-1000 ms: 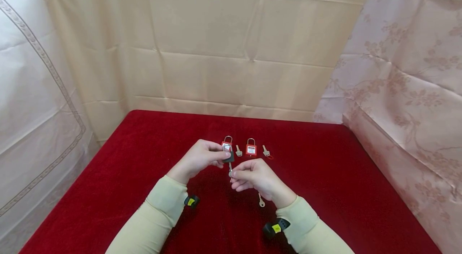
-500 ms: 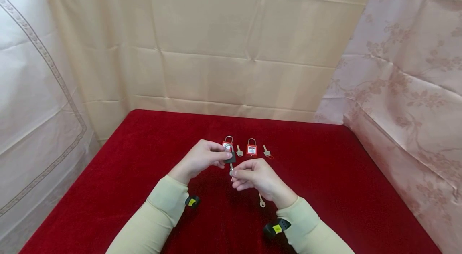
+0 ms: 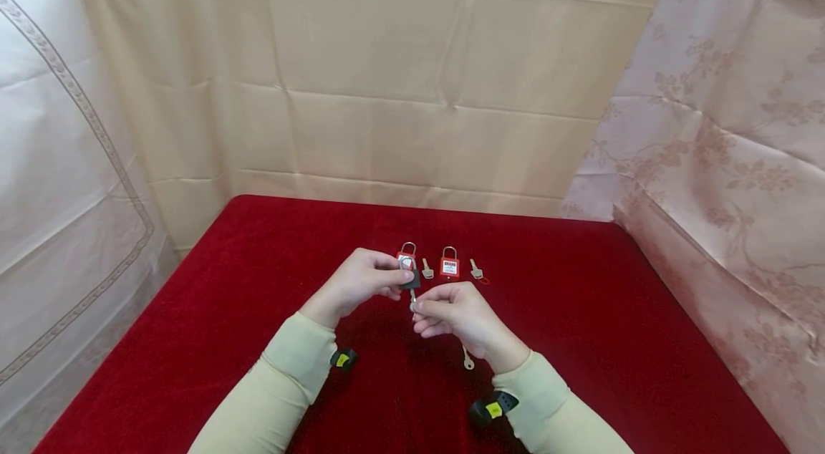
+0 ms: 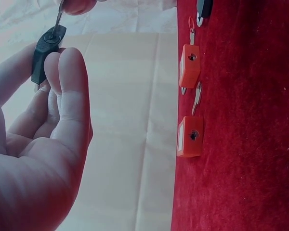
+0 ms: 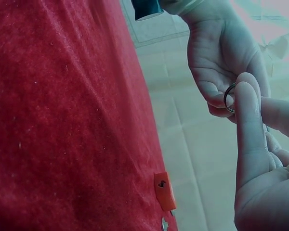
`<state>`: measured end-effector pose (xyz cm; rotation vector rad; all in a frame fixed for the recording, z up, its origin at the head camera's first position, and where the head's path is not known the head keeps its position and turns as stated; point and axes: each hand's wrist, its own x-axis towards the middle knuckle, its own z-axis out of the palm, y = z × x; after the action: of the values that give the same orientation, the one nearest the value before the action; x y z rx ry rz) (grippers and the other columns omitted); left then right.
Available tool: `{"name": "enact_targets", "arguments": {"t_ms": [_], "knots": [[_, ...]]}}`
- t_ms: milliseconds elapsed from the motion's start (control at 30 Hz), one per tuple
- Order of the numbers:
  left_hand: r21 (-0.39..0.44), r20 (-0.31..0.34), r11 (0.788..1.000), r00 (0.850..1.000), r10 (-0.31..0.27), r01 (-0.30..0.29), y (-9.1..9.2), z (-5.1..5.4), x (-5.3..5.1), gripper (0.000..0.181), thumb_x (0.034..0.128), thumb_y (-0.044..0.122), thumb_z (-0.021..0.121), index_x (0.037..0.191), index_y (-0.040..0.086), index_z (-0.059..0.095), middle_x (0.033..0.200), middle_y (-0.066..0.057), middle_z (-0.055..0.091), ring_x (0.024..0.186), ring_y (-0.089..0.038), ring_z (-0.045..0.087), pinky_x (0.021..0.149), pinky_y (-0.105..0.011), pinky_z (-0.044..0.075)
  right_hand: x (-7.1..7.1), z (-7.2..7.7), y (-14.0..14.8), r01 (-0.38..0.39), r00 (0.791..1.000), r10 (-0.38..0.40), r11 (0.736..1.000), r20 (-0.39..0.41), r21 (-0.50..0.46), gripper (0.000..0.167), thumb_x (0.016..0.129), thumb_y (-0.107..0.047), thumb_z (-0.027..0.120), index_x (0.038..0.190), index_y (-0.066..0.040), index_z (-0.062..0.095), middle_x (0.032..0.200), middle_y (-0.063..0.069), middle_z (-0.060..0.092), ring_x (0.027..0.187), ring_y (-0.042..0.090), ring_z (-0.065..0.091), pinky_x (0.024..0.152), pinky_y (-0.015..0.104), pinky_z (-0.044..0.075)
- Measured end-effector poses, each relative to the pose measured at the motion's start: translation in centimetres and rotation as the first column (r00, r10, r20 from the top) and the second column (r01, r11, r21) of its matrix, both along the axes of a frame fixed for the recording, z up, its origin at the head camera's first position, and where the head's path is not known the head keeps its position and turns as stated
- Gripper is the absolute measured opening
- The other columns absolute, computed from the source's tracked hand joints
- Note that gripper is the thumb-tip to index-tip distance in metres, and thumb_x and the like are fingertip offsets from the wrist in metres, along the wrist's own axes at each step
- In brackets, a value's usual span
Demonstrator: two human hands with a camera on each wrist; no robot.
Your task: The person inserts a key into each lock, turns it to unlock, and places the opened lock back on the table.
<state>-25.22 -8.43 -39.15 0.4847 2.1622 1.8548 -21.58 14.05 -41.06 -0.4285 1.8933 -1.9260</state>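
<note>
My left hand point(image 3: 357, 283) grips a black padlock point(image 3: 412, 280) by its body between thumb and fingers, shackle upward. Below it, my right hand point(image 3: 459, 314) pinches a key point(image 3: 413, 296) by its head. The left wrist view shows that key point(image 4: 59, 19) in the keyhole of the black padlock point(image 4: 46, 53). A small dark ring point(image 5: 226, 98) shows beside the right fingertips in the right wrist view. Behind the held lock lies a red padlock point(image 3: 403, 258), partly covered by it. A second red padlock point(image 3: 449, 268) with a white label lies to its right.
One key point(image 3: 427, 270) lies between the red padlocks, and another key point(image 3: 476, 270) with a red loop lies right of them. A loose key point(image 3: 468, 361) rests near my right wrist. The table point(image 3: 271, 232) has a red cloth, with a beige curtain point(image 3: 361, 81) behind.
Both hands keep their hold on the black padlock and the key, almost still. The lock and key shift only by a hair, and the things on the table stay put.
</note>
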Motion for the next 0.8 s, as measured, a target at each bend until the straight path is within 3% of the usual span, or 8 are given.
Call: {"name": "enact_targets", "arguments": {"t_ms": [333,667,800], "knots": [[0.038,-0.012,0.999,1.0,0.008,-0.008,0.38,-0.09,-0.01,0.022,0.0903,0.012,0.077,0.103,-0.006,0.074,0.087,-0.011,0.073,0.075,-0.027,0.07,0.074,-0.041,0.061,0.11,0.03,-0.05,0.034,0.999,-0.034,0.999,-0.011,-0.015,0.029,0.095,-0.003,0.069,0.11,0.021,0.064,0.09,0.024,0.073,0.074,0.021,0.074,0.074,0.042,0.061],[0.043,0.002,0.999,1.0,0.02,-0.02,0.42,-0.22,-0.1,0.02,0.0903,0.011,0.077,0.102,-0.005,0.074,0.085,-0.01,0.072,0.071,-0.021,0.068,0.073,-0.04,0.061,0.14,-0.06,-0.16,0.052,0.999,-0.052,0.998,-0.005,-0.036,0.022,0.094,-0.002,0.068,0.106,0.016,0.067,0.087,0.018,0.073,0.074,0.021,0.074,0.074,0.042,0.061],[0.032,-0.005,0.999,1.0,0.006,-0.006,0.51,-0.19,0.05,0.018,0.0899,0.01,0.077,0.099,-0.005,0.074,0.083,-0.009,0.072,0.07,-0.021,0.068,0.075,-0.047,0.061,0.19,0.0,-0.16,0.062,0.998,-0.062,0.997,-0.01,-0.036,0.02,0.094,-0.002,0.068,0.105,0.015,0.068,0.087,0.019,0.073,0.073,0.021,0.074,0.073,0.042,0.062]]}}
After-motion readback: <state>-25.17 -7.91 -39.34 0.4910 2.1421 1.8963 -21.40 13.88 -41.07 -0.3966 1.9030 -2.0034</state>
